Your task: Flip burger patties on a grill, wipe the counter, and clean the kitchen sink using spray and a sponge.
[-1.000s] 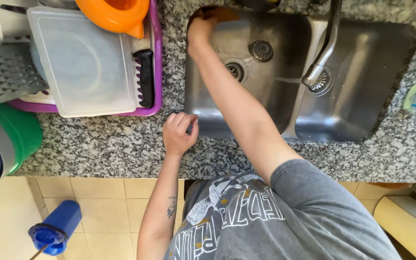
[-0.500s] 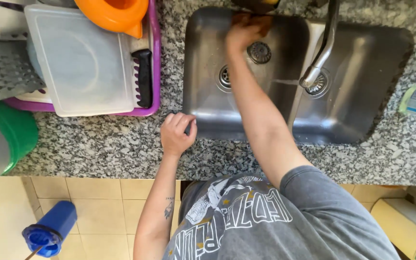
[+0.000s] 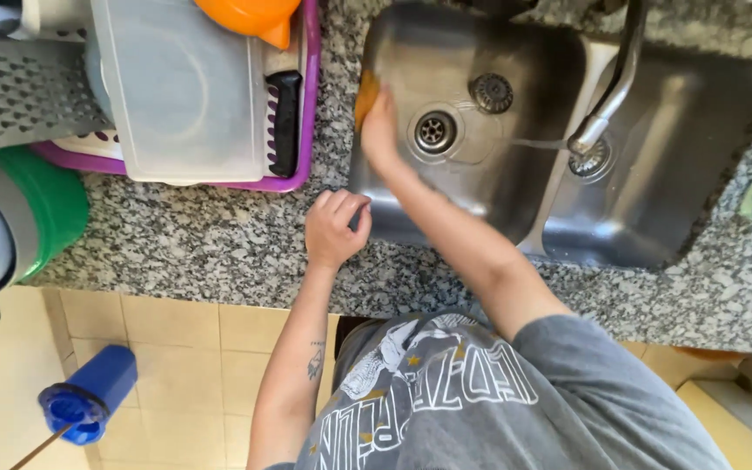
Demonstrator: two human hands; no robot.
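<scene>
Right hand [image 3: 379, 130] moved to left wall of sink [image 3: 515, 209], pressing orange sponge [image 3: 365, 94], left hand [image 3: 334, 228] curled, empty, on counter [image 3: 193, 248] beside sink.

**Bright daylight, soft blur at the sink**

We see even, bright light over the speckled desk [image 3: 211, 248]; the steel sink [image 3: 515, 200] shows pale glare on its divider and deep shadow along its upper wall; the right hand [image 3: 379, 132] is slightly motion-blurred; edges bend a little and lose sharpness.
</scene>
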